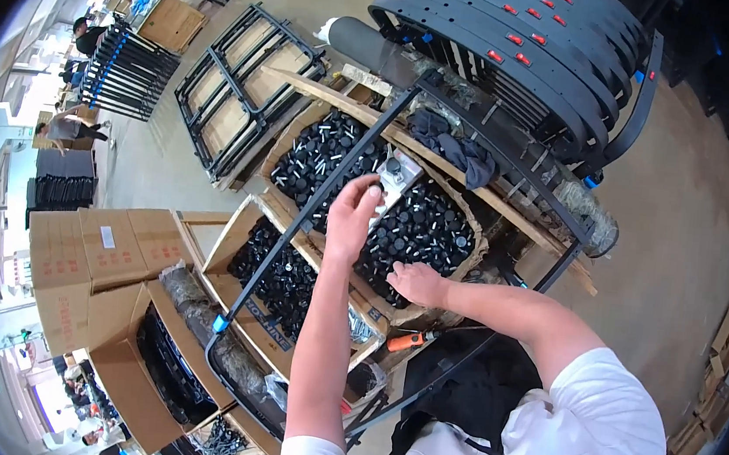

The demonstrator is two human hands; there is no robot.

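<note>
Knobs point(422, 224): black round heads, many with bright studs, loose in the right box point(480, 236) mid-frame; similar ones in the upper box point(278, 146). Stud ends point every way, so a quick grab could jab a fingertip.

Left hand point(353, 218): raised over the gap between those boxes; thumb and forefinger nearly meet at a dark bit. Can't tell from here if it's clamped. If it's a loose pinch, a knob could drop into the wrong heap.

Right hand point(418, 283): low on the right box's knobs, fingers bent down, tips partly lost among black. Can't tell if gripping. Digging hard could spill some over the near edge.

Pale strip point(397, 182): beside left fingertips, knob on top; a nudge might tip that off.

Bar point(325, 202): crosses the picture slantwise by the left hand; knuckles could knock it on a fast pull-back.

Orange tool point(407, 342): below the right box, near the right forearm; careless elbow, it might fall.

Cloth point(451, 144): upper middle, bunched by the plank point(524, 227); could snag a stud if dragged.
</note>
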